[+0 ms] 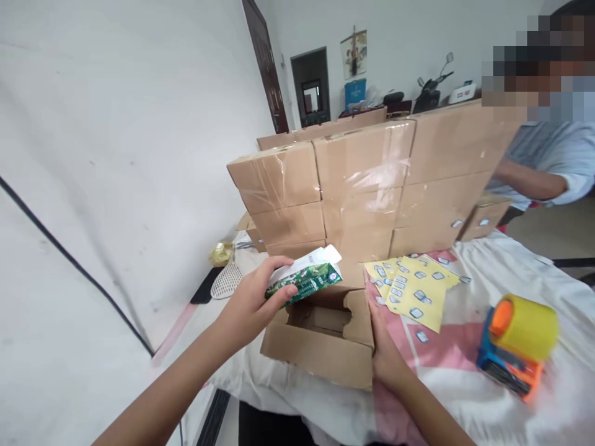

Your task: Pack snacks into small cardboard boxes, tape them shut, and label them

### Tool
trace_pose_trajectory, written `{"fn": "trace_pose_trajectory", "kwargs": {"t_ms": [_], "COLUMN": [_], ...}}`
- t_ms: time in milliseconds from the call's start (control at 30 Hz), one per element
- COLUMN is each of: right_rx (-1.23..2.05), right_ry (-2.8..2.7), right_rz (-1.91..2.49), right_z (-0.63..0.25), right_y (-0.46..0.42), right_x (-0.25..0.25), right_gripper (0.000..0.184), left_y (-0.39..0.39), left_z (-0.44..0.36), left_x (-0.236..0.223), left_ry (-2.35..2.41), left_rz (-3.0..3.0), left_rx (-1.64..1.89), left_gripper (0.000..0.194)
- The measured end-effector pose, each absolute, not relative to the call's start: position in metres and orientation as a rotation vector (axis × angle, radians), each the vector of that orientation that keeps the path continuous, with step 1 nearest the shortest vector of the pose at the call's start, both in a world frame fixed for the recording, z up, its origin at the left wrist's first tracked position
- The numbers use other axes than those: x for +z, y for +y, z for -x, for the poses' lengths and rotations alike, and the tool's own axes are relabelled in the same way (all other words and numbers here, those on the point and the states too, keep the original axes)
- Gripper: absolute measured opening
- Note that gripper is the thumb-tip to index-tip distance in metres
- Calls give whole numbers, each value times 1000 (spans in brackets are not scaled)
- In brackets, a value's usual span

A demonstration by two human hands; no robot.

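My left hand [260,288] is closed round a small green and white carton [307,275], its fingers on top and its thumb along the near side. The carton is held tilted just above an open brown cardboard box [320,359]. Against the box's right side rests my right hand [383,344], steadying it; most of its fingers are hidden behind the box wall. Inside the box a bare cardboard floor shows, and a cut-out notch is visible in its right flap.
Sealed cardboard boxes [362,186] are stacked behind. Yellow sticker sheets [418,291] lie to the right, near a tape dispenser [520,341] with yellow tape. A white perforated paddle [226,282] lies left by the wall. Another person's arm [534,183] is at the far right.
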State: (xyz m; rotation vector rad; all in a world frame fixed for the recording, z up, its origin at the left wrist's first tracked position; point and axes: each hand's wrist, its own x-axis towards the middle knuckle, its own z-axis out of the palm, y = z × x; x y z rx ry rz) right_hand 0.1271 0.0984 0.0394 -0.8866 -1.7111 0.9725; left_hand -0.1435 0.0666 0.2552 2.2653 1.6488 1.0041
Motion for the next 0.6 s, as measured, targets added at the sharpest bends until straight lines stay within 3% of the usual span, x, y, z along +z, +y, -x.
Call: {"fn": "trace_pose_trajectory", "kwargs": {"t_ms": [267,600], "right_rx": [936,956], "right_ry": [-1741,-1727], "right_rz": [820,767], "right_z": [-128,-127], "right_y": [93,91], "right_x": [51,54], "right_gripper": [111,116], "left_y": [64,71], "left_z": [108,113], "left_x": [234,195], "left_ry": [1517,1537], "left_rz": [-2059,-1892], "left_rx": [851,870], "left_gripper": [26,33]}}
